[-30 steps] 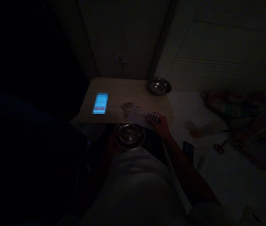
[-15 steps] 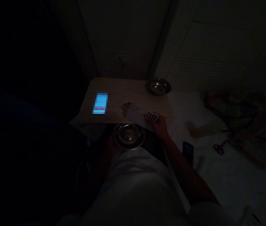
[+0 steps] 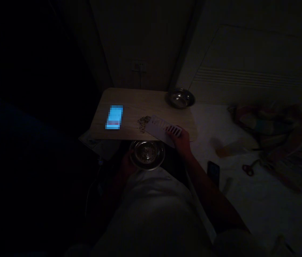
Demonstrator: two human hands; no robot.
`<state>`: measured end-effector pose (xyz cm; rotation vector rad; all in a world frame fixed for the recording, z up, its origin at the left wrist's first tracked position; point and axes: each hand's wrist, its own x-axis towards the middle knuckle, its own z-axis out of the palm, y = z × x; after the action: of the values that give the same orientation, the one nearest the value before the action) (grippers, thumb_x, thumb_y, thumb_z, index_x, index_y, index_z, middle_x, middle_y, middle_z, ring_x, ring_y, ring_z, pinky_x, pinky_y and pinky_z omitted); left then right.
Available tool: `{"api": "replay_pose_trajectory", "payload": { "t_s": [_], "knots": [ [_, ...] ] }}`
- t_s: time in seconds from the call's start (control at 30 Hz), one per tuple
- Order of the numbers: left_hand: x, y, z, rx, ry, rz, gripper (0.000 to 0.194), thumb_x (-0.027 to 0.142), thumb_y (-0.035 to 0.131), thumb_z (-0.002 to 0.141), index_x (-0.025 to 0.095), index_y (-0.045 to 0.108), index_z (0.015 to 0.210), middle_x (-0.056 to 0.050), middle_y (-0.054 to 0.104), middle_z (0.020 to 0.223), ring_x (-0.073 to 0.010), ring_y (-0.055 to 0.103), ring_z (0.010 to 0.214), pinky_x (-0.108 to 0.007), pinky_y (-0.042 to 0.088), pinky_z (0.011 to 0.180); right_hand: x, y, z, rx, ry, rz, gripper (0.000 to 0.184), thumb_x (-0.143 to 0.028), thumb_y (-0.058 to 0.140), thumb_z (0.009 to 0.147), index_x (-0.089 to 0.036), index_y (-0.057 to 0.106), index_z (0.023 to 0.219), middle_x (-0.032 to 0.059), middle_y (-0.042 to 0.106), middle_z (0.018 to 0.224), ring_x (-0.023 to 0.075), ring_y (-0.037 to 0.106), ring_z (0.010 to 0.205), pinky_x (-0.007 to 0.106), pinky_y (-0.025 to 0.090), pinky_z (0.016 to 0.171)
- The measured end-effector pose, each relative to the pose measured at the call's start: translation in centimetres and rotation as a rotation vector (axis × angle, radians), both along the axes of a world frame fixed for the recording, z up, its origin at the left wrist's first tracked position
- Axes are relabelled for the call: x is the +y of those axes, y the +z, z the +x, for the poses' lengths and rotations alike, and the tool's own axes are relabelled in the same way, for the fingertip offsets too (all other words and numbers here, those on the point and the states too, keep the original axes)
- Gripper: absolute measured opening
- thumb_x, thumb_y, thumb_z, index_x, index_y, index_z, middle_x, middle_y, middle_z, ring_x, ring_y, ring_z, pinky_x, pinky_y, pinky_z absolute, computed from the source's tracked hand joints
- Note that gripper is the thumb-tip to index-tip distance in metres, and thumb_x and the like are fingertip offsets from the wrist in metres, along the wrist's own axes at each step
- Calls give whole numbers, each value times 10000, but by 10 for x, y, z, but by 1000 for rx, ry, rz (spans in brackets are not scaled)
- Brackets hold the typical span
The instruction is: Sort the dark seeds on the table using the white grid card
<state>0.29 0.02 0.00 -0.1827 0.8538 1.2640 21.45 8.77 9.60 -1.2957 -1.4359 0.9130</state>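
Observation:
My right hand (image 3: 181, 143) is closed on one end of a flat white plastic piece (image 3: 157, 132) with a row of slots along one edge; its exact kind is unclear. The far end of that piece lies against a small pile of dark and pale grains or seeds (image 3: 142, 123) on the wooden tabletop (image 3: 129, 100). Below the table's near edge, my left hand (image 3: 128, 161) grips the left rim of a shiny metal bowl (image 3: 155, 166). Small bits lie inside the bowl. Darkness hides most of the left fingers.
A lit phone (image 3: 114, 117) rests on the table's left side. Another metal bowl (image 3: 181, 99) stands at the back right corner. On the white sheet to the right are a dark phone (image 3: 213, 172), red-handled scissors (image 3: 248, 170) and crumpled striped cloth (image 3: 287, 125). A wall socket (image 3: 138, 65) is behind.
The slotted white piece has shifted slightly right and its face shows more plainly. My left hand and the metal bowl stay almost where they were.

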Motion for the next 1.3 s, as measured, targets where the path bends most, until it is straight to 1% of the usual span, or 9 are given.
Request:
{"api": "replay_pose_trajectory", "payload": {
  "t_s": [0.17, 0.27, 0.33, 0.47, 0.67, 0.83, 1.03, 1.17, 1.3],
  "knots": [
    [0, 0, 0, 39, 12, -3, 298, 260, 580, 743, 196, 631, 1029, -61, 705, 851, -245, 647, 893, -372, 499, 806, -2, 0, -3, -39, 31, -2, 210, -353, 643, 678, -181, 635, 798, 4, 621, 698, 130, 522, 608, 239, 401, 552],
    [0, 3, 1, 46, 12, -2, 322, 254, 577, 737, 178, 623, 1047, -68, 703, 849, -249, 644, 898, -386, 494, 818, -3, -1, -3, -43, 61, -4, 207, -347, 639, 687, -179, 644, 808, 2, 620, 701, 123, 514, 597, 237, 393, 547],
    [1, 5, 2, 44, 2, -6, 329, 260, 573, 739, 159, 622, 1048, -79, 702, 860, -251, 643, 899, -389, 490, 826, -3, -1, -3, -22, 51, -3, 211, -352, 641, 686, -179, 642, 806, -1, 620, 707, 123, 513, 597, 239, 396, 552],
    [1, 8, 3, 38, -1, 8, 331, 263, 565, 746, 163, 621, 1057, -82, 702, 898, -258, 635, 928, -398, 482, 847, -1, -1, -3, -12, 24, 8, 220, -350, 651, 677, -180, 640, 816, 3, 626, 723, 130, 527, 623, 240, 406, 566],
    [1, 8, 2, 6, -15, 26, 332, 257, 575, 737, 147, 623, 1047, -86, 702, 898, -258, 637, 927, -399, 479, 856, 1, 1, -4, -24, 95, 0, 217, -354, 652, 681, -178, 636, 807, 2, 624, 713, 134, 529, 625, 239, 415, 570],
    [2, 6, 1, 9, -13, -5, 337, 256, 582, 733, 147, 626, 1049, -78, 706, 864, -251, 642, 905, -382, 489, 833, 0, 2, -4, -41, 76, 12, 192, -351, 652, 686, -185, 628, 780, -4, 608, 685, 127, 508, 597, 234, 396, 546],
    [1, 8, 2, 35, -15, -9, 323, 272, 585, 734, 135, 637, 1021, -88, 707, 872, -257, 639, 916, -375, 493, 834, -2, 5, -4, -38, 118, -3, 184, -342, 647, 688, -184, 624, 781, -8, 602, 687, 127, 509, 608, 232, 397, 558],
    [0, 8, 3, 35, -16, -8, 305, 277, 572, 746, 153, 638, 1017, -79, 707, 865, -267, 634, 935, -388, 492, 835, -1, 4, -4, -42, 100, -9, 189, -334, 654, 681, -181, 628, 789, -7, 610, 692, 125, 516, 604, 229, 397, 548],
    [0, 8, 3, 42, -5, -4, 311, 267, 564, 750, 185, 631, 1042, -59, 708, 855, -267, 631, 952, -400, 487, 846, -2, 4, -4, -59, 97, -2, 201, -342, 643, 690, -179, 638, 809, 5, 630, 724, 136, 535, 635, 239, 415, 578]
  ]
}}
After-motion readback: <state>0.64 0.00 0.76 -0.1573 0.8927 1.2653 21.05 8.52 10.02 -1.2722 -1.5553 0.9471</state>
